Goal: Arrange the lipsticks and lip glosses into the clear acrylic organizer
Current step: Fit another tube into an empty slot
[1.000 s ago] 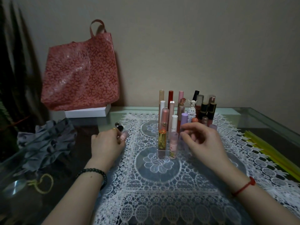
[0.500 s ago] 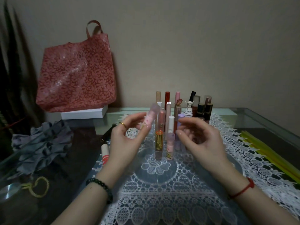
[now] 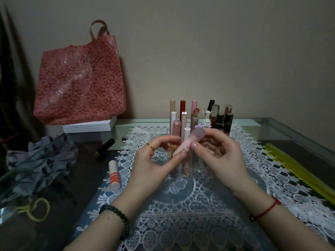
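A pink lip gloss tube point(image 3: 186, 144) with a mauve cap is held tilted above the lace mat. My left hand point(image 3: 154, 165) pinches its lower end, and my right hand point(image 3: 219, 156) grips its upper part near the cap. Just behind my hands stands the clear acrylic organizer point(image 3: 196, 161), with several upright lipsticks and glosses in it. Two more lie on the glass to the left: a white lipstick with orange bands point(image 3: 114, 175) and a black tube point(image 3: 106, 147).
A white lace mat point(image 3: 181, 205) covers the glass table. A red patterned bag point(image 3: 79, 78) stands on a white box point(image 3: 88, 125) at the back left. Grey cloth point(image 3: 39, 158) and a yellow cord point(image 3: 38, 209) lie at the left, yellow strips point(image 3: 301, 171) at the right.
My left hand lifted the pink gloss from the table's left side and carried it to the middle. My right hand closed on its upper part. The white lipstick came into view.
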Tool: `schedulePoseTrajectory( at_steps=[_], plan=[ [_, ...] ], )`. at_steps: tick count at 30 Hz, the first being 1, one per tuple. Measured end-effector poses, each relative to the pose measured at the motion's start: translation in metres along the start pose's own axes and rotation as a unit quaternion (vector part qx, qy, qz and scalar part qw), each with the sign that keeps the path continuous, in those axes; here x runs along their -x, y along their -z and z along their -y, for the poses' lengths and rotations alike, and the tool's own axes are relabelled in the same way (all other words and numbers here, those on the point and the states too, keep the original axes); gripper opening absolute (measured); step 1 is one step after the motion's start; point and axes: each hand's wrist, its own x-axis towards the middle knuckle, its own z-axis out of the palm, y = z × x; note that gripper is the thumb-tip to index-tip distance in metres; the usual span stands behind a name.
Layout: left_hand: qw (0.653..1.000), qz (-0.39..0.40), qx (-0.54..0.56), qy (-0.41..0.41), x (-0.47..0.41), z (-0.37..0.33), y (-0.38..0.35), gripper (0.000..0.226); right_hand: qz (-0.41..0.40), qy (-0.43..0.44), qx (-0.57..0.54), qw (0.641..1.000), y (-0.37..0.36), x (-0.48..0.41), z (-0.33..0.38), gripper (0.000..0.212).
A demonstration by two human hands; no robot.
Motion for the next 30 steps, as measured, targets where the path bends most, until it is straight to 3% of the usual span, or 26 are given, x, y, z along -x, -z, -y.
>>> schedulePoseTrajectory(
  at_steps=[5, 12, 21, 30],
  plan=[
    [0.997, -0.019, -0.064, 0.041, -0.003, 0.007, 0.006, 0.034, -0.067, 0.006, 0.033, 0.997, 0.015, -0.006, 0.003, 0.024],
    [0.963, 0.108, -0.178, 0.17, 0.0, 0.019, 0.008, 0.103, -0.018, -0.037, 0.169, 0.985, 0.019, -0.007, -0.009, 0.028],
    [0.943, 0.168, -0.212, 0.192, 0.004, 0.028, 0.007, 0.086, 0.026, -0.064, 0.215, 0.974, 0.021, -0.007, -0.02, 0.028],
    [0.947, 0.16, -0.216, 0.177, 0.004, 0.028, 0.008, 0.078, 0.026, -0.079, 0.255, 0.963, 0.021, -0.007, -0.03, 0.021]
  ],
)
